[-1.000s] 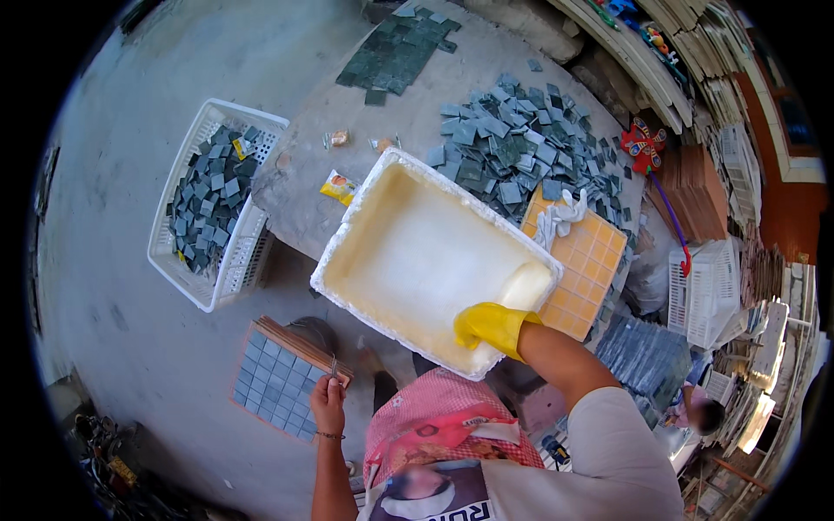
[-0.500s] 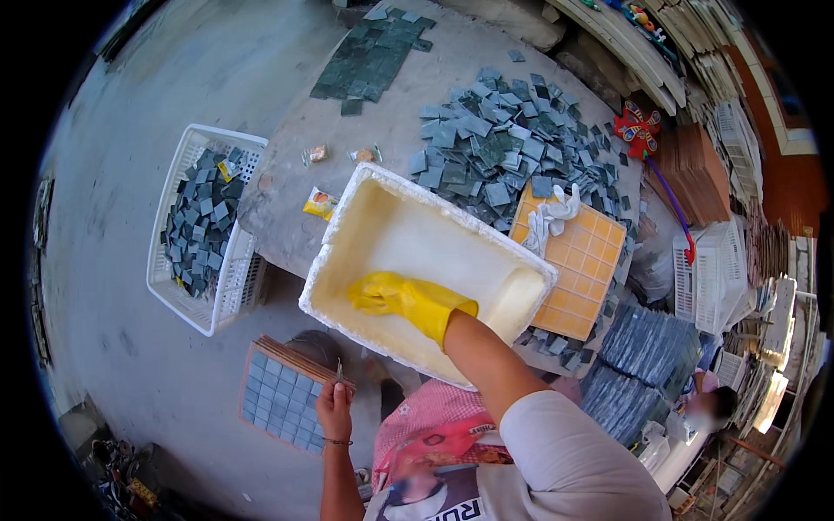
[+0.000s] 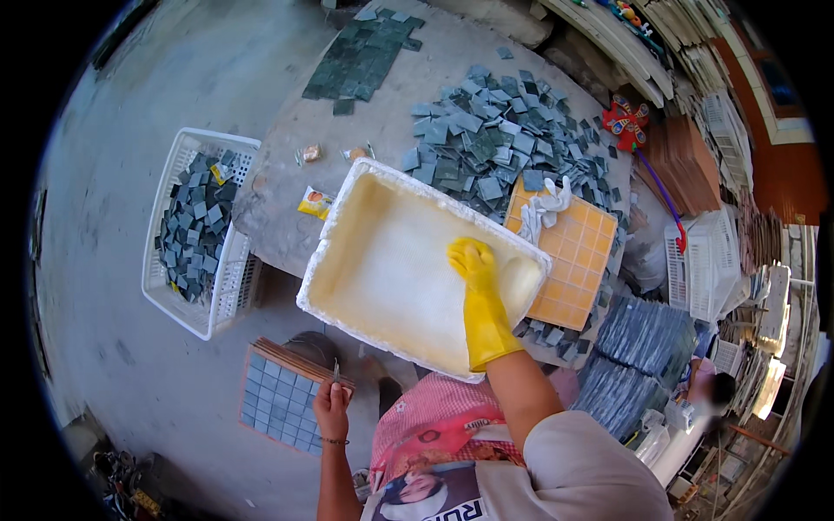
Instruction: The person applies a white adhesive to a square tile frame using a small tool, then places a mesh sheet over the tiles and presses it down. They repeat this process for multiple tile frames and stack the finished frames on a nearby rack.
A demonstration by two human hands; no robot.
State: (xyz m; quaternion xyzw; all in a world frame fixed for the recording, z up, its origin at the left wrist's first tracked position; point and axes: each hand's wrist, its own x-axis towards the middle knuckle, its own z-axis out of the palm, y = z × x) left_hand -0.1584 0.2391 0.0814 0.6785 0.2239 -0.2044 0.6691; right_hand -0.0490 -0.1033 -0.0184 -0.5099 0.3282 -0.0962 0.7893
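Note:
A white foam box (image 3: pixel 343 227) stands tilted across the near part of the table, with yellowish inner walls and pale liquid or residue in it. Inside, toward its right end, is my right hand (image 3: pixel 473 260) in a long yellow rubber glove; the fingers are curled closed, and whatever they may hold is hidden. My left hand (image 3: pixel 331 410), bare, is closed on a small pointed metal tool (image 3: pixel 336 371) at the lower left. Beside it leans a stack of boards, its front a mosaic sheet (image 3: pixel 282 395) of small grey-blue tiles.
Loose slate tiles (image 3: pixel 486 130) lie heaped on the table (image 3: pixel 287 174). Right of the box, a white glove (image 3: pixel 546 208) rests on an orange grid tray (image 3: pixel 569 260). At left stands a white basket (image 3: pixel 156 269) of tiles. Small snack packets (image 3: pixel 314 202) lie nearby. Another person (image 3: pixel 704 386) is far right.
My gloved right hand has swept from the box's left part to its right end, its fingers now curled. My left hand with the metal tool stays in nearly the same place.

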